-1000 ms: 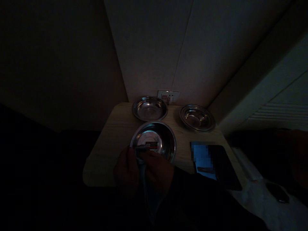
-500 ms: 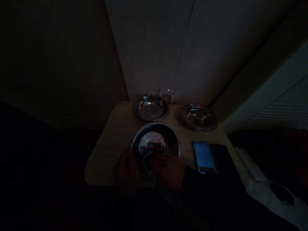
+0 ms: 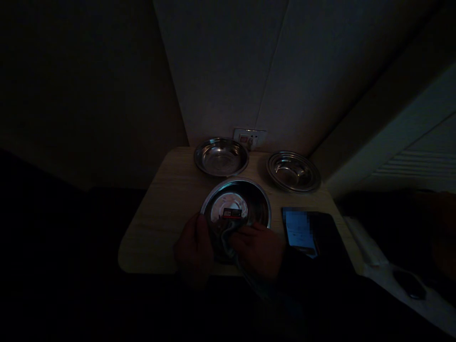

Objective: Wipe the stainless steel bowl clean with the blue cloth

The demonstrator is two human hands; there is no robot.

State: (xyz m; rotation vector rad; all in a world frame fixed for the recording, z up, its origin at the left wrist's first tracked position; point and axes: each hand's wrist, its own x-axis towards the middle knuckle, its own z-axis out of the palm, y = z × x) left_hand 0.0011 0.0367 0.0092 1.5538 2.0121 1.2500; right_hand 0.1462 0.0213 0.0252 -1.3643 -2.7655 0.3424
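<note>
The scene is very dark. A steel bowl (image 3: 249, 199) with a small red and black label inside is tilted up at the near edge of a light wooden table (image 3: 164, 209). My left hand (image 3: 194, 249) grips the bowl's left rim with closed fingers. My right hand (image 3: 258, 249) is closed on a grey cloth (image 3: 226, 235) and presses it against the bowl's near inner side.
Two more steel bowls stand at the back, one at centre (image 3: 221, 156) and one to the right (image 3: 293, 171). A wall socket (image 3: 249, 138) sits behind them. A lit phone (image 3: 302, 231) lies at the table's right. A white bed surface (image 3: 392, 280) with a dark object (image 3: 409, 284) lies further right.
The bowl has shifted slightly right and tilted more toward me. My right hand has moved with the cloth from the bowl's near rim to further inside it. The view has shifted a little.
</note>
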